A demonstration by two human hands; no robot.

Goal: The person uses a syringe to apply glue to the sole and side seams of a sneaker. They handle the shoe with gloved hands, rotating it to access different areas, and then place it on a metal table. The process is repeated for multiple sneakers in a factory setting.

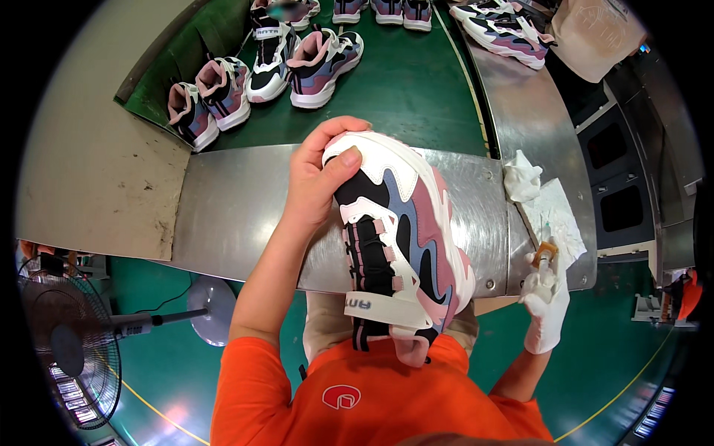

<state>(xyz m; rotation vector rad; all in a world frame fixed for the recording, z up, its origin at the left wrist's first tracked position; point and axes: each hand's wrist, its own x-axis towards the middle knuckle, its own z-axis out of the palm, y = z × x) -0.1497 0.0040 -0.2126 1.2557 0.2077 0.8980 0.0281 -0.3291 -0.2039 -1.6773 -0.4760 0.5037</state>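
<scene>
Left hand: the bare left hand (321, 171) is wrapped around the toe end of the shoe, thumb pressed on the white toe cap, fingers curled over the far edge.
Left arm: the forearm (271, 275) slants up and inward from an orange sleeve (251, 386), the wrist just beyond the near edge of the bench.
Held shoe: the shoe (405, 245) is over the metal bench (238, 201) and reaches back over its near edge — toe pointing away from the person, heel near the chest, white strap across the instep.
Right hand: the right hand (547, 301), in a white glove, is closed around a small amber-and-clear applicator, its thin tip pointing away from the body.
Right arm: bent, the forearm (520, 375) angled outward, the hand well apart from the shoe.
Applicator: the applicator (547, 251) is beside a white cloth (558, 212) at the bench's right end — its exact kind is hard to tell.
Beyond the bench: more shoes (323, 67) stand on a green surface (401, 97).
</scene>
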